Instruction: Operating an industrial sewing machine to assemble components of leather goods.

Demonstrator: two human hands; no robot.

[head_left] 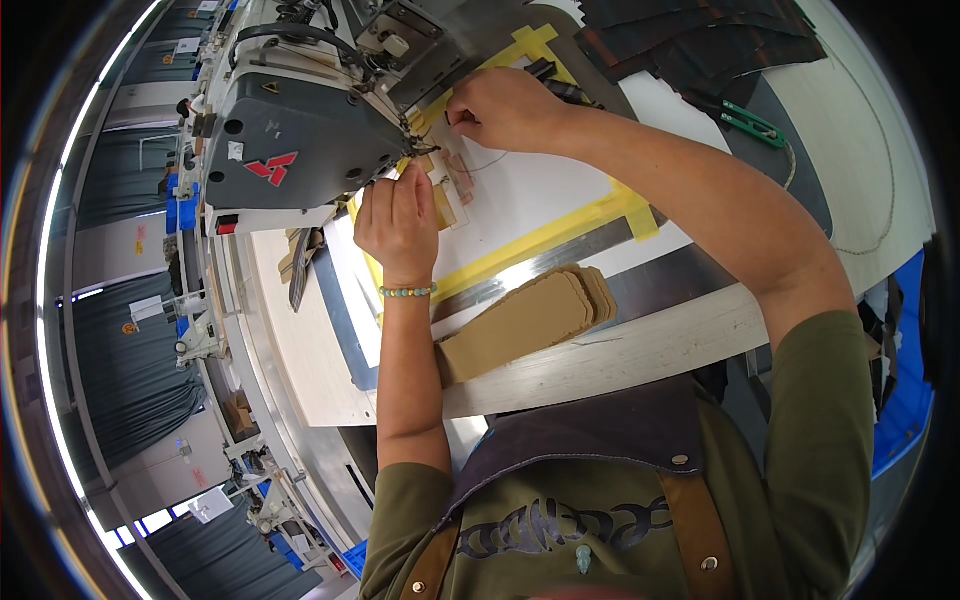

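Note:
A sewing machine (300, 150) with a dark grey head stands at the upper left, its needle area (425, 148) facing right. Just below that area, my left hand (397, 225) is raised with its fingertips pinched together; what they hold is too small to make out. My right hand (505, 110) is curled closed to the right of the needle area, its grip hidden. Between and below the hands, a small clear guide piece (455, 185) lies on the white work surface (520, 205), which is edged with yellow tape (540, 235). A thin dark thread curves across the white near the guide.
A stack of brown cut pieces (530, 318) lies by the table's near edge. Dark checked pieces (700, 35) are piled at the far right, beside a green-handled tool (750, 125) on a cord. A blue bin (905, 400) stands right of the table.

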